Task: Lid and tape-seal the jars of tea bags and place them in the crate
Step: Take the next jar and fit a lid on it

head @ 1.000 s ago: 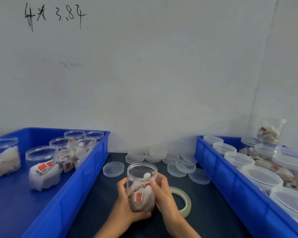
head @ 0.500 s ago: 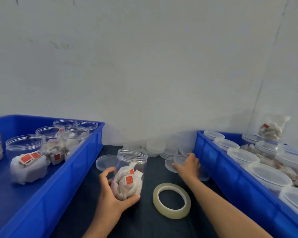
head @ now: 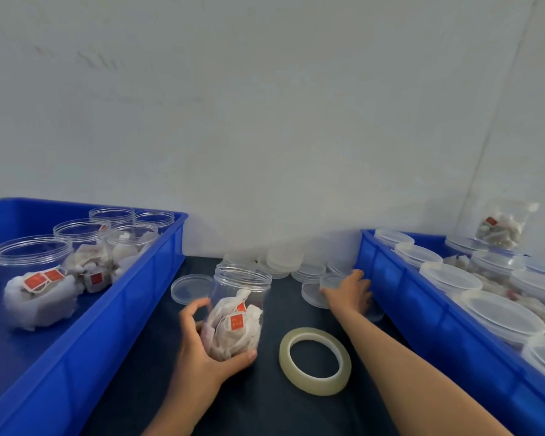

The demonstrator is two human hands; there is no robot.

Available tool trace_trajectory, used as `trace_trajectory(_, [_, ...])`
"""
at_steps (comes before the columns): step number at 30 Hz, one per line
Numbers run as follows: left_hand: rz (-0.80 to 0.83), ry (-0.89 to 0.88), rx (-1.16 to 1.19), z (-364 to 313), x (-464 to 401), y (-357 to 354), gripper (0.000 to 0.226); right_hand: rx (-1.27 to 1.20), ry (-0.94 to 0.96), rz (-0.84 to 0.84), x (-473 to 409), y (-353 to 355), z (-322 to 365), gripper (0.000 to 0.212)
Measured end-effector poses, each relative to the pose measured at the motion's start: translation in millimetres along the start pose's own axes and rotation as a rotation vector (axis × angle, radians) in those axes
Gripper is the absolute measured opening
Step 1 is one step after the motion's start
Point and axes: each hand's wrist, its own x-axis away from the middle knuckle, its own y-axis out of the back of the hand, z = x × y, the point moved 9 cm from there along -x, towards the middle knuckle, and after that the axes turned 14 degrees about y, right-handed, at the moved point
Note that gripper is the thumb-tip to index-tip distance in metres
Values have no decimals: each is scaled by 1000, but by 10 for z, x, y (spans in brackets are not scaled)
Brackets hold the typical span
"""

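Right hand [head: 348, 291] gone from the jar [head: 235, 313] since a second ago, when both hands wrapped it; now stretched to the far right of the desk [head: 265, 410], fingers curled over one clear lid [head: 331, 280] in the loose lids [head: 283, 261] scattered below the wall, hard against the near wall of the right crate [head: 422, 313]. Pinching or merely touching that lid: cannot tell. Left hand [head: 202, 350] alone on the jar, thumb curled round its near base and fingers round the left side, holding it upright on the desk in the middle, mouth uncovered, tea bags [head: 233, 328] heaped inside. Tape roll [head: 315, 360] flat on the desk just right of the jar, untouched. Another single lid [head: 191, 287] lying just left of the jar's rim. Left crate [head: 123, 309] holding more unlidded jars of tea bags; right crate packed with lidded ones, so probably the destination. Reads as the lidding step just begun: lid being fetched, to be brought back and pressed on; taping and crating not yet done for this jar.
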Motion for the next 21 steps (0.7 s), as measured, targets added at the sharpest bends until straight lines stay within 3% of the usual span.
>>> trace_trajectory(5, [41, 9, 74, -14, 14, 4, 100, -246, 278, 17, 204, 95, 395, 92])
trace_trajectory(9, [96, 50, 214, -81, 23, 15, 83, -433, 454, 237, 697, 199, 740, 93])
trace_trajectory(15, [131, 148, 337, -78, 92, 90, 92, -615, 413, 465, 1432, 277, 774, 93])
trace_trajectory(21, [201, 217, 340, -57, 230, 13, 83, -698, 382, 484, 1617, 326, 675, 96])
